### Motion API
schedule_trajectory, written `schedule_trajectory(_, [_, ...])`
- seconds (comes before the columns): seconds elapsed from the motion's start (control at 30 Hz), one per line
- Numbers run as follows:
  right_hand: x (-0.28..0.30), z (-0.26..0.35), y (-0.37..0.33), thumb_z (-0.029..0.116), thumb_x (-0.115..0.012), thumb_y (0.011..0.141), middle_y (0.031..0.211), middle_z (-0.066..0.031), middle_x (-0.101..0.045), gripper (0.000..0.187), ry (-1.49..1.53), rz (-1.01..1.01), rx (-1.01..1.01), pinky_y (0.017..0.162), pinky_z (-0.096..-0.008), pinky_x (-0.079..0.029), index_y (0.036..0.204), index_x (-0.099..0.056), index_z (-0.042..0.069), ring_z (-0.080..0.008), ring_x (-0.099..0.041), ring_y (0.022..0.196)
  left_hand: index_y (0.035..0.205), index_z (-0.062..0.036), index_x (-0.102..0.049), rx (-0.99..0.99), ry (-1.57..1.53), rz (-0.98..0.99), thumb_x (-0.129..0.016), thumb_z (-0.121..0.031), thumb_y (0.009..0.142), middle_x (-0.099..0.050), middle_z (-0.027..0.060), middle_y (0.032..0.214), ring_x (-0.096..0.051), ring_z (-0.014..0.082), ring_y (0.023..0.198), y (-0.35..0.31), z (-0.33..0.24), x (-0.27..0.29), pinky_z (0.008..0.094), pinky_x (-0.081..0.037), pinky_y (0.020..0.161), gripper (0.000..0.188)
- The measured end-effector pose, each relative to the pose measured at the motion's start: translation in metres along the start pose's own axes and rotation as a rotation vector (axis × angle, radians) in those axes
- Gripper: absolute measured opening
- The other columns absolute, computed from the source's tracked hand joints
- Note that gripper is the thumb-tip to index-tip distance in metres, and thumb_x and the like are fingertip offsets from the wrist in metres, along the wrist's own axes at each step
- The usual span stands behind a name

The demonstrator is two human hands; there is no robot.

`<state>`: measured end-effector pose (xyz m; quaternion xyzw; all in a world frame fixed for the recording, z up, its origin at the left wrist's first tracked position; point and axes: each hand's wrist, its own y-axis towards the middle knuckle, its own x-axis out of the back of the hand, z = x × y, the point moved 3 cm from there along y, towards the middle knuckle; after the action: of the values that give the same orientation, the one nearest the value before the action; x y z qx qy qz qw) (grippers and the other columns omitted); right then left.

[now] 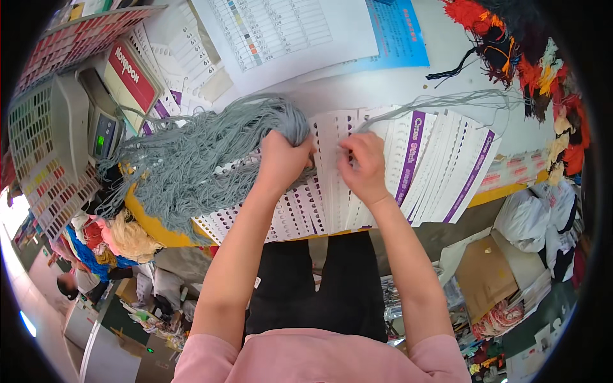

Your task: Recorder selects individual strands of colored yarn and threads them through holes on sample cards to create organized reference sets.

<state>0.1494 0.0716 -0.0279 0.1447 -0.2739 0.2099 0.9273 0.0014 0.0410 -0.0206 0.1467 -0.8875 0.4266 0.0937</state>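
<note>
A large tangled hank of grey embroidery thread [198, 147] covers the left part of the table. My left hand [284, 159] is closed around its right end, where the strands fold over into a thick loop. To its right, my right hand [364, 167] has its fingers curled in a pinch over the cards. A thin bunch of grey strands [440, 102] runs from the top of that hand toward the far right. White cards with punched holes [335, 185] lie beneath both hands, and others with purple bands [408, 159] fan out to the right.
A digital scale [105, 131] stands at the left beside a red-and-cream box [131, 76] and a colour-chart board [48, 159]. Printed sheets [287, 32] lie at the back. Red, orange and black yarn [530, 64] piles up far right. Below the table sits an open carton [488, 274].
</note>
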Motion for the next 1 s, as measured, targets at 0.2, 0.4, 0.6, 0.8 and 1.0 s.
schedule_trajectory(0.2, [-0.018,0.009,0.008,0.005,-0.056,0.059,0.088,-0.0098,-0.045,0.032,-0.068,0.049,0.036,0.071,-0.0337,-0.034,0.091,-0.052,0.004,-0.0255,-0.044,0.079,0.065,0.0057,-0.053,0.028,0.072,-0.018,-0.054,-0.010,0.072,-0.053,0.0076,0.050,-0.050,0.0123,0.042,-0.010,0.012,0.011,0.0259,-0.038,0.042,0.017])
schedule_trajectory(0.4, [-0.032,0.015,0.001,0.016,-0.061,0.051,0.093,-0.0071,-0.042,0.046,-0.162,0.100,0.132,0.072,-0.0363,-0.032,0.096,-0.052,0.007,-0.0243,-0.042,0.082,0.064,0.0063,-0.053,-0.011,-0.243,0.022,-0.051,-0.005,0.073,-0.050,0.0066,0.049,-0.048,0.0122,0.041,0.000,0.014,0.003,0.0250,-0.038,0.041,0.015])
schedule_trajectory(0.6, [-0.029,0.019,0.010,0.011,-0.063,0.051,0.087,-0.0071,-0.047,0.041,0.005,0.080,0.045,0.071,-0.0334,-0.033,0.091,-0.055,0.005,-0.0235,-0.044,0.078,0.072,0.0038,-0.053,-0.120,-0.217,-0.006,-0.050,-0.005,0.074,-0.049,0.0036,0.053,-0.043,0.0096,0.041,0.000,0.024,0.009,0.0227,-0.034,0.039,0.009])
schedule_trajectory(0.8, [-0.025,0.007,0.008,0.004,-0.055,0.060,0.083,-0.0059,-0.048,0.025,-0.018,0.036,0.054,0.067,-0.0323,-0.033,0.085,-0.055,0.009,-0.0207,-0.046,0.076,0.099,-0.0037,-0.049,0.106,-1.298,0.616,-0.039,-0.009,0.083,-0.051,0.0024,0.064,-0.030,-0.0001,0.036,-0.027,0.017,0.042,0.0145,-0.024,0.035,0.019])
schedule_trajectory(1.0, [-0.029,0.002,0.011,-0.001,-0.051,0.064,0.081,-0.0071,-0.050,0.021,0.323,0.014,-0.122,0.066,-0.0313,-0.034,0.083,-0.055,0.008,-0.0222,-0.047,0.076,0.096,0.0014,-0.053,0.090,-0.054,0.242,-0.059,-0.016,0.073,-0.052,0.0025,0.059,-0.046,0.0081,0.043,-0.011,0.007,0.010,0.0201,-0.037,0.042,0.030])
